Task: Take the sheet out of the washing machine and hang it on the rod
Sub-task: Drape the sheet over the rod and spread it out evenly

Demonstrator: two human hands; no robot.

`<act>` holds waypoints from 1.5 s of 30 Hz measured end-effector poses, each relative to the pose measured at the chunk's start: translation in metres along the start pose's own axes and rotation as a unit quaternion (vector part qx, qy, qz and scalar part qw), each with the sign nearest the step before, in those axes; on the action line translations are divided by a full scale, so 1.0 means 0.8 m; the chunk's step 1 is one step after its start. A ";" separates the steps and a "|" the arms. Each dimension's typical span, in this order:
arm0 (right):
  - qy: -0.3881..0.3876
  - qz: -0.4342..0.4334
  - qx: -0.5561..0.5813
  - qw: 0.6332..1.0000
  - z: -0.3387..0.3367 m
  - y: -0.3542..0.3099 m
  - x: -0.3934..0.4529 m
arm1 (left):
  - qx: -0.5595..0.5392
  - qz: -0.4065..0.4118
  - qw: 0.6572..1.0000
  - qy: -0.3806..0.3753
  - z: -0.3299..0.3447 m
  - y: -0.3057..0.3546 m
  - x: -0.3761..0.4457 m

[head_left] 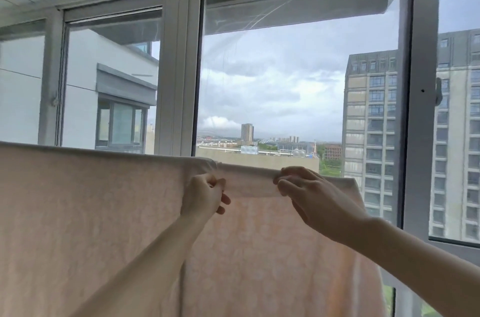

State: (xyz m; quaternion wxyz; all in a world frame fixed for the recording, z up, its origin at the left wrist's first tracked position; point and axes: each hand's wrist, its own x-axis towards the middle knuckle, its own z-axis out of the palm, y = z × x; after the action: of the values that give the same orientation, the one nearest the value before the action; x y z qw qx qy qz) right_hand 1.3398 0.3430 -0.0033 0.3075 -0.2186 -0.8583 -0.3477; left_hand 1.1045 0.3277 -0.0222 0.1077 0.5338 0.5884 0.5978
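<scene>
Peach cloth fills the lower half of my view: the sheet [85,226] is already out of the washer and draped over the rod, which I cannot see directly because the fabric's top fold covers it. I read the rod's line from that fold, running level from the far left edge across to a point just right of my hands. Behind the sheet stands the window [298,70], and I take the sheet as my landmark for everything else.

Left of my hands the sheet hangs flat and smooth from its top fold. Right of them it looks less settled: the top edge dips and the cloth below gathers into soft vertical folds, ending short of the window's right-hand frame.

My left hand [204,193] is at the sheet's top edge, fingers curled closed with thumb and forefinger pinching a narrow doubled band of cloth. My right hand [309,193] is at the same band, just to the right, fingertips pressed together and nipping its other end. The band is stretched taut between the two pinches.

My judgement: the main work is done, since the sheet is hung. What is left is tidying, pulling this doubled strip flat and spreading the bunched right portion along the rod.
</scene>
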 end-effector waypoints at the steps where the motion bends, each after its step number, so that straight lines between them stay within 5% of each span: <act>1: 0.004 -0.012 0.008 1.000 0.001 -0.002 0.009 | -0.012 -0.010 1.000 0.001 -0.002 -0.001 0.000; 11: -0.107 -0.006 -0.019 0.994 0.061 -0.036 0.119 | 0.000 -0.016 1.000 0.002 -0.016 0.004 -0.004; 19: -0.062 -0.026 -0.127 0.990 0.090 -0.032 0.115 | -0.023 -0.003 1.000 0.011 -0.027 -0.002 0.004; 24: -0.041 -0.025 -0.137 0.989 0.087 -0.026 0.104 | -0.037 -0.075 0.988 0.132 -0.044 -0.016 0.039; 29: -0.042 -0.053 -0.130 0.989 0.087 -0.019 0.096 | -0.066 -0.127 0.982 0.120 -0.058 -0.016 0.077; 36: -0.058 -0.046 -0.121 0.990 0.092 -0.012 0.098 | -0.091 -0.084 0.989 0.085 -0.051 -0.024 0.089; 41: -0.048 -0.062 -0.113 0.991 0.085 -0.017 0.101 | 0.087 0.035 0.983 0.156 -0.060 -0.048 0.073; 45: -0.043 -0.070 -0.109 0.991 0.090 -0.032 0.110 | 0.120 0.059 0.979 0.155 -0.071 -0.062 0.067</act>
State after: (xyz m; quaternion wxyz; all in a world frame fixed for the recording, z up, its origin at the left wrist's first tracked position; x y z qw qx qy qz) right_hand 1.2346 0.3927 0.0038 0.2193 -0.2051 -0.8409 -0.4502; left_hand 1.0142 0.3490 -0.0207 -0.0848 0.4771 0.6331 0.6037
